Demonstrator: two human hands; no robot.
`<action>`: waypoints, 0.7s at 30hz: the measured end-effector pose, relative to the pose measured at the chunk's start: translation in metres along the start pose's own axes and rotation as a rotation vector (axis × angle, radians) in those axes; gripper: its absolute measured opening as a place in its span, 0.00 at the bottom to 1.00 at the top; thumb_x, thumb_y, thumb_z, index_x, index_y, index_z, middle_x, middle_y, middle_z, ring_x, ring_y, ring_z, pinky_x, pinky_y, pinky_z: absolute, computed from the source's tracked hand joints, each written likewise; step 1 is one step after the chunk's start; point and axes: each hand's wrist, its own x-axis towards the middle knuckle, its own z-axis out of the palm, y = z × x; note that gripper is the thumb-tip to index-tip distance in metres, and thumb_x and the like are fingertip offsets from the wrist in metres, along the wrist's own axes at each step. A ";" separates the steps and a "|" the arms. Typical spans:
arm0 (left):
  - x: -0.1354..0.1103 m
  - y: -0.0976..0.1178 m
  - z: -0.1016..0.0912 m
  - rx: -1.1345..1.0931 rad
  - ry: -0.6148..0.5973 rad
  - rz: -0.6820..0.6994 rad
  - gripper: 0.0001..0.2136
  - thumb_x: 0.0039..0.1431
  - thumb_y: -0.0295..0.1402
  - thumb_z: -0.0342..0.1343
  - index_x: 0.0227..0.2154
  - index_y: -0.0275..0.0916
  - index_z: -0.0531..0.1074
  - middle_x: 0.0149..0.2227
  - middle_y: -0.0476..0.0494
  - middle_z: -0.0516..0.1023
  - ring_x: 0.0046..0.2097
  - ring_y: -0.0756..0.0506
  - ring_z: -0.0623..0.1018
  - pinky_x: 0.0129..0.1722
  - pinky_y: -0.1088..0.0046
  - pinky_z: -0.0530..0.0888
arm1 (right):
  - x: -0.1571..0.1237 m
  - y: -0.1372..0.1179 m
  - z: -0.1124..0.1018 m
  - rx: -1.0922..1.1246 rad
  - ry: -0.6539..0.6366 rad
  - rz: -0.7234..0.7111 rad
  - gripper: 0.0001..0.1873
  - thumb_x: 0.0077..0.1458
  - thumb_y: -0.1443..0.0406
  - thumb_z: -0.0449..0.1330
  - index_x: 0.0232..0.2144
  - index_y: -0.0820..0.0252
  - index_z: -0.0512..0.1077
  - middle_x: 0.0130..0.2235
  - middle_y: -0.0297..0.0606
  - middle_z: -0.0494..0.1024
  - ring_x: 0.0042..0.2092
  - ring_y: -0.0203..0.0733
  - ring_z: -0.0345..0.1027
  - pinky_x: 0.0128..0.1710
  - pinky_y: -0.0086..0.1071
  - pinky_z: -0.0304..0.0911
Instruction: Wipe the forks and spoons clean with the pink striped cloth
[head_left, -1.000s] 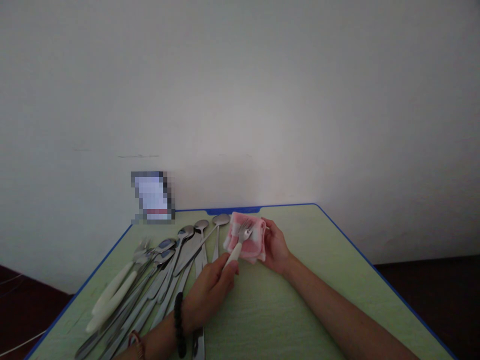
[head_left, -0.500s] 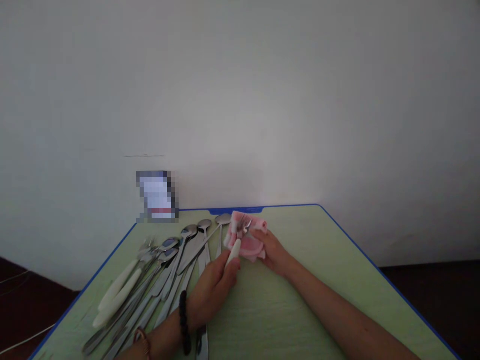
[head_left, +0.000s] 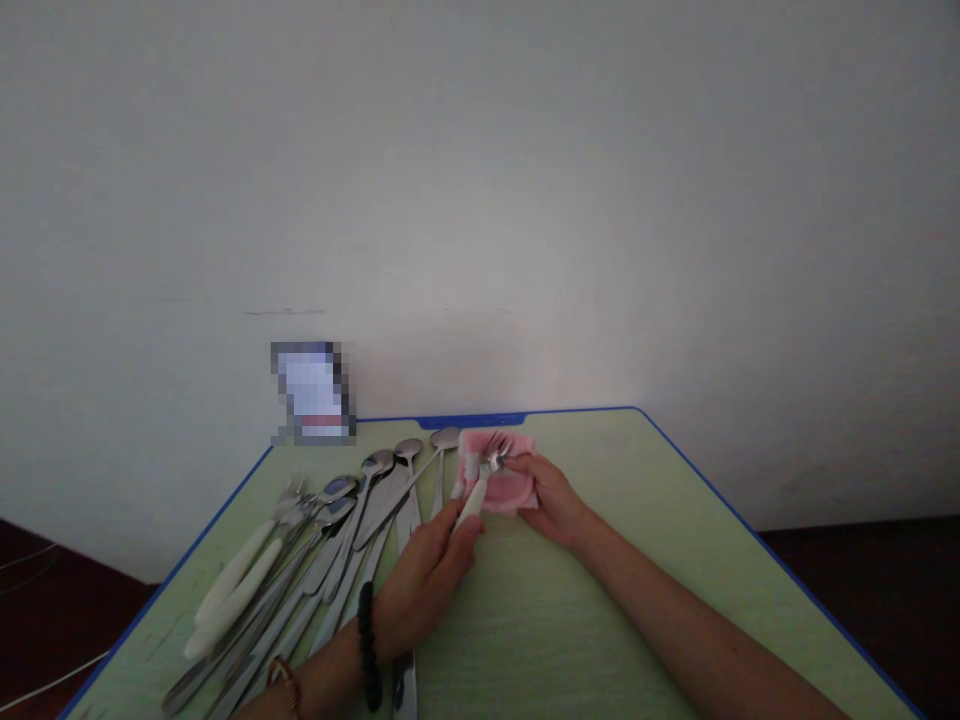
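Wiping, I'd guess. Left hand (head_left: pixel 431 560) pinches fork (head_left: pixel 475 495), pointing one o'clock; right hand (head_left: pixel 553 500), at three o'clock, pinches cloth (head_left: pixel 510 492) beneath. Next likely wants cloth pressed along fork.

The blue-edged green table (head_left: pixel 660 500) stands before a pale wall (head_left: pixel 480 200). A pixelated panel (head_left: pixel 311 385) is at the table's far left corner. Dark flooring (head_left: pixel 870 590) shows on both sides.
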 end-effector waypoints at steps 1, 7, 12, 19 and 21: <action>0.000 0.000 0.000 -0.007 -0.014 -0.010 0.16 0.62 0.45 0.39 0.33 0.38 0.64 0.20 0.56 0.56 0.21 0.52 0.57 0.19 0.78 0.55 | -0.001 0.000 0.000 0.003 -0.009 0.010 0.10 0.41 0.68 0.57 0.30 0.64 0.73 0.26 0.37 0.78 0.31 0.42 0.73 0.39 0.36 0.65; 0.000 0.003 -0.001 0.044 -0.037 -0.015 0.18 0.62 0.45 0.37 0.34 0.37 0.65 0.19 0.56 0.55 0.21 0.52 0.57 0.19 0.78 0.54 | -0.006 -0.005 0.007 0.012 -0.057 0.017 0.17 0.48 0.55 0.57 0.31 0.64 0.72 0.27 0.39 0.78 0.32 0.42 0.73 0.37 0.36 0.65; 0.000 0.002 -0.001 0.079 -0.041 0.005 0.18 0.62 0.45 0.37 0.33 0.37 0.66 0.19 0.56 0.56 0.22 0.52 0.59 0.20 0.78 0.55 | -0.006 -0.004 0.007 -0.085 -0.055 -0.020 0.14 0.45 0.57 0.62 0.32 0.62 0.71 0.26 0.36 0.78 0.27 0.38 0.72 0.33 0.32 0.66; -0.001 0.001 -0.001 0.048 -0.059 0.005 0.18 0.62 0.46 0.37 0.33 0.38 0.65 0.18 0.56 0.56 0.21 0.52 0.59 0.20 0.78 0.55 | -0.004 -0.001 0.003 -0.097 -0.034 -0.011 0.12 0.43 0.62 0.62 0.31 0.63 0.72 0.25 0.36 0.78 0.26 0.39 0.71 0.33 0.33 0.65; -0.001 0.002 -0.001 0.020 -0.071 -0.002 0.18 0.62 0.46 0.37 0.33 0.38 0.65 0.19 0.56 0.57 0.21 0.52 0.59 0.20 0.77 0.55 | -0.003 0.000 0.003 -0.103 0.009 -0.017 0.08 0.42 0.66 0.61 0.29 0.63 0.72 0.23 0.35 0.77 0.25 0.38 0.71 0.32 0.33 0.65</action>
